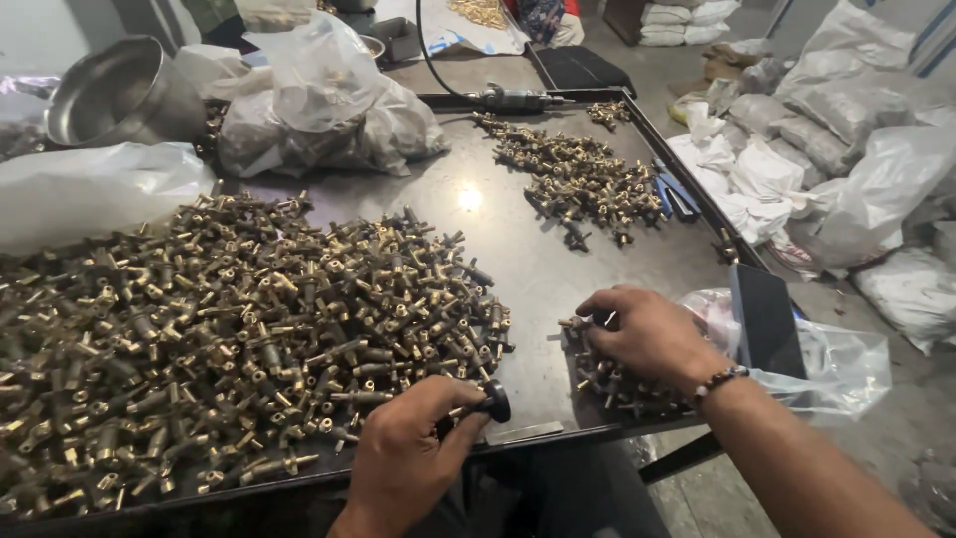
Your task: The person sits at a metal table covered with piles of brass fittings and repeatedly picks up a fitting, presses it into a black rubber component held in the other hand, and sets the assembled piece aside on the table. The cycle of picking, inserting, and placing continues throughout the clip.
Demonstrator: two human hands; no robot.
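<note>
The left hand (403,453) is at the near edge of the metal table (528,259), fingers curled around a small brass fitting with a black round knob (495,401). The fitting is mostly hidden inside the fist; its long axis seems to run left to right, and the knob end points to the right, toward the other hand. So this hand is closed on the piece, with only the knob sticking out past the thumb.

The right hand (647,334) rests palm down on a small heap of brass fittings (617,384) at the near right corner of the table. Its fingers are bent and close together, and the fingertips pinch one fitting (576,323) at the left side of the heap. This fitting points left, along the table edge.

To the left of both hands lies a very big pile of brass fittings (219,339), with pieces pointing in all directions. A third, smaller pile (578,179) is far on the table. A clear plastic bag (836,364) hangs just right of the right wrist.
</note>
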